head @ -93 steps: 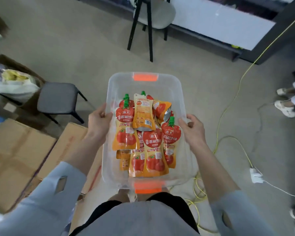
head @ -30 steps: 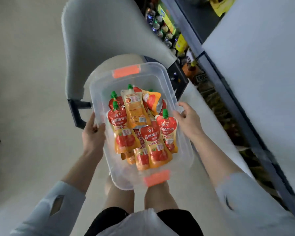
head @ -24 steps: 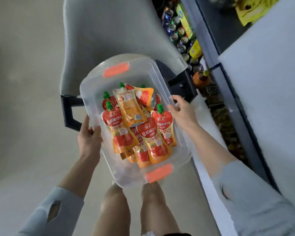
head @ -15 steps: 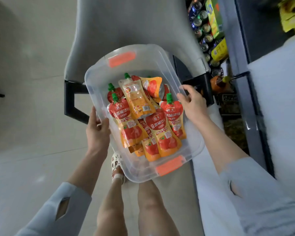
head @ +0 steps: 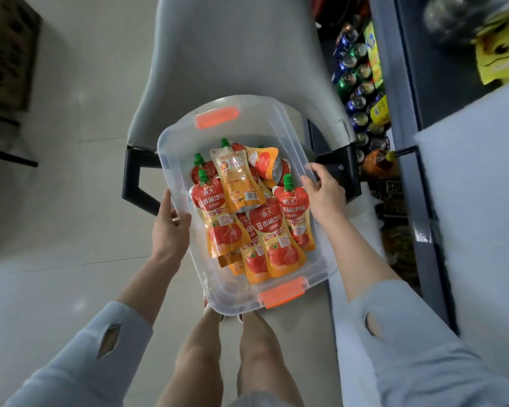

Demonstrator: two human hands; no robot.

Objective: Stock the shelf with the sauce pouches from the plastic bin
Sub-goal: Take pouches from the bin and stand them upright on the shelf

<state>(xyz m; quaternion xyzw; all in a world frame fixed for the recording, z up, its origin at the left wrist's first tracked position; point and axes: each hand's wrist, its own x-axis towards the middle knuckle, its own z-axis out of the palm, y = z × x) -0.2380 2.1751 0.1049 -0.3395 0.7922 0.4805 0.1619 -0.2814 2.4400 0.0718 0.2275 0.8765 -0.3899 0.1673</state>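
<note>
I carry a clear plastic bin (head: pixel 276 118) with orange latches in front of me. Several orange-and-red sauce pouches (head: pixel 272 230) with green caps lie piled inside it. My left hand (head: pixel 169 227) grips the bin's left rim, thumb over the edge. My right hand (head: pixel 323 189) grips the right rim. The bin hovers over the seat of a grey chair (head: pixel 235 54). The shelf (head: pixel 406 118) runs along the right side.
The chair's black frame (head: pixel 133 180) shows on both sides under the bin. Cans and bottles (head: pixel 359 92) fill a lower shelf level at the right. A white surface (head: pixel 476 201) juts out at the far right. Pale floor tiles (head: pixel 56 201) lie to the left.
I have turned from the open floor toward the shelf, still holding the bin with both hands. The bin has come over the grey chair's seat, and the cans are in view at the right.
</note>
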